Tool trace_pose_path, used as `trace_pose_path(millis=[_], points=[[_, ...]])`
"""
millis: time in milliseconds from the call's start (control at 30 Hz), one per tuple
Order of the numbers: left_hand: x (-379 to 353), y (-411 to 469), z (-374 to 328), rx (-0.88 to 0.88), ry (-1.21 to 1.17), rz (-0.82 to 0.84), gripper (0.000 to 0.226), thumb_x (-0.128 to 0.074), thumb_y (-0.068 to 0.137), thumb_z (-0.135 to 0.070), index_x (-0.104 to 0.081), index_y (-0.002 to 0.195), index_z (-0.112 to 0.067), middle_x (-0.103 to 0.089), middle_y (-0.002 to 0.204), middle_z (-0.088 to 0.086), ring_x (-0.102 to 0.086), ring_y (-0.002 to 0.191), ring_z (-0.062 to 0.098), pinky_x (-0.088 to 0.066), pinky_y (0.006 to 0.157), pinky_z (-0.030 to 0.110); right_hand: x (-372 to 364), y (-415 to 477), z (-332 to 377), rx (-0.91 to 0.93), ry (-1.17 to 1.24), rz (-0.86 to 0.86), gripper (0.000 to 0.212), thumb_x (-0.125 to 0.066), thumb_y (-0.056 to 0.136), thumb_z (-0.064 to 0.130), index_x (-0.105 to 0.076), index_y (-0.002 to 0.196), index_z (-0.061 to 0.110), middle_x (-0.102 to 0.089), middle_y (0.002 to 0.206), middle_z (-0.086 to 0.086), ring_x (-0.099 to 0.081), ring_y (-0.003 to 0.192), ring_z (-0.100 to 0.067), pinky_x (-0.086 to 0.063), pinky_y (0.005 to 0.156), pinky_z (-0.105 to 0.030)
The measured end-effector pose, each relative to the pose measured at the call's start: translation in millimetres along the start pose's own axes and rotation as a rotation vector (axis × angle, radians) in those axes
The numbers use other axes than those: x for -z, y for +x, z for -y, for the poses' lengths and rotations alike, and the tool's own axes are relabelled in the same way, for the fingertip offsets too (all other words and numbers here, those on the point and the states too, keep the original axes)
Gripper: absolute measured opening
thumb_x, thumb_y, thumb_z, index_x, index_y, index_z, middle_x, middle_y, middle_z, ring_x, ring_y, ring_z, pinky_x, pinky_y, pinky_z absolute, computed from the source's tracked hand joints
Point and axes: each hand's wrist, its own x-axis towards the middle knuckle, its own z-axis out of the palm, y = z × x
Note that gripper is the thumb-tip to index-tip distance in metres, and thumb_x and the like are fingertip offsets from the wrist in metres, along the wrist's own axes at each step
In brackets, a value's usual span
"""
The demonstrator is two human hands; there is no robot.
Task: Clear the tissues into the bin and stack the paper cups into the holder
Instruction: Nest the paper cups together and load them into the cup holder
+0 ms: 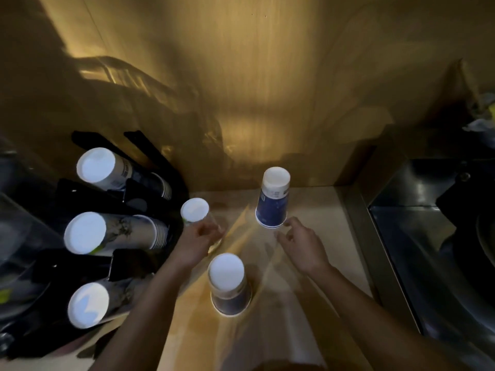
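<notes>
Three paper cups stand upside down on the wooden counter. My left hand is wrapped around the small cup next to the holder. My right hand is open, its fingertips just touching the rim of the blue cup at the back. A third blue cup stands untouched between my forearms. The black cup holder at the left carries three stacks of cups lying with their white bottoms toward me. No tissues are visible.
A wooden wall closes the back of the counter. A dark metal sink or bin lies to the right, beyond a metal edge. Some crumpled items sit at the far right. The scene is dim.
</notes>
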Motion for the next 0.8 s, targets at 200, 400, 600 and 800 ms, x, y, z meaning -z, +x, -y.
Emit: trace_pose_path(millis=[200, 400, 600, 800], points=[[11.3, -22.2, 40.1, 0.363, 0.237, 0.153, 0.053, -0.050, 0.088, -0.051, -0.045, 0.128, -0.016, -0.055, 0.121, 0.015, -0.059, 0.097, 0.033, -0.051, 0.077, 0.042, -25.3, -40.1, 9.4, -0.390, 0.272, 0.357, 0.049, -0.040, 0.085, 0.061, -0.046, 0.096, 0.013, -0.061, 0.080, -0.016, -0.059, 0.051, -0.028, -0.049, 0.043, -0.032], [10.1, -30.3, 68.0, 0.616, 0.055, 0.310, 0.083, -0.042, 0.081, -0.069, -0.034, 0.129, -0.001, -0.065, 0.091, 0.029, -0.071, 0.068, 0.037, -0.057, 0.055, 0.039, -36.6, -65.5, 31.1, -0.690, 0.553, 0.690, 0.068, -0.026, 0.079, 0.075, -0.029, 0.124, 0.024, -0.062, 0.092, -0.027, -0.066, 0.062, -0.033, -0.055, 0.048, -0.034], [3.4, -29.0, 78.9, 0.551, -0.185, 0.368, 0.064, -0.049, 0.080, -0.063, -0.057, 0.112, -0.009, -0.069, 0.098, 0.022, -0.071, 0.082, 0.032, -0.058, 0.063, 0.041, -47.4, -70.2, 41.0, -0.618, 0.764, 0.670, 0.065, -0.032, 0.084, 0.067, -0.043, 0.120, 0.014, -0.062, 0.083, -0.017, -0.064, 0.061, -0.025, -0.053, 0.049, -0.032], [4.8, -33.4, 65.3, 0.278, -0.520, 0.446, 0.068, -0.075, 0.066, -0.013, -0.050, 0.129, -0.013, -0.061, 0.125, 0.022, -0.058, 0.113, 0.040, -0.044, 0.100, 0.054, -41.1, -69.1, 43.0, -0.390, 0.985, 0.627, 0.058, -0.067, 0.080, 0.026, -0.034, 0.127, 0.029, -0.062, 0.112, -0.008, -0.067, 0.090, -0.026, -0.058, 0.072, -0.041]])
